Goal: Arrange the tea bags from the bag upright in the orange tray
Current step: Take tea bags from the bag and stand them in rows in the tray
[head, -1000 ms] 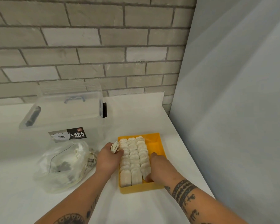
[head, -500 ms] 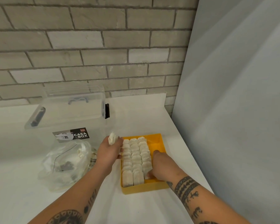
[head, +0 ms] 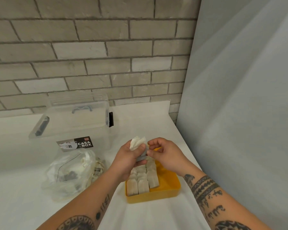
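Observation:
The orange tray (head: 170,188) lies on the white table, with three rows of upright tea bags (head: 142,181) packed along its left side; its right strip is bare. Above the tray's far end my left hand (head: 127,159) grips a small bunch of tea bags (head: 137,142), their tops sticking up past my fingers. My right hand (head: 165,151) meets it from the right and pinches the edge of one bag in that bunch. The clear plastic bag (head: 73,173) with more tea bags lies crumpled left of the tray.
A clear lidded storage box (head: 76,123) with a "CASA BOX" label stands behind the plastic bag. A brick wall runs along the back. A grey panel (head: 239,113) rises close on the right, just past the table's edge.
Both hands have lifted off the tray. My left hand rose with its tea bags, and my right hand left the rows and came up to pinch one of them.

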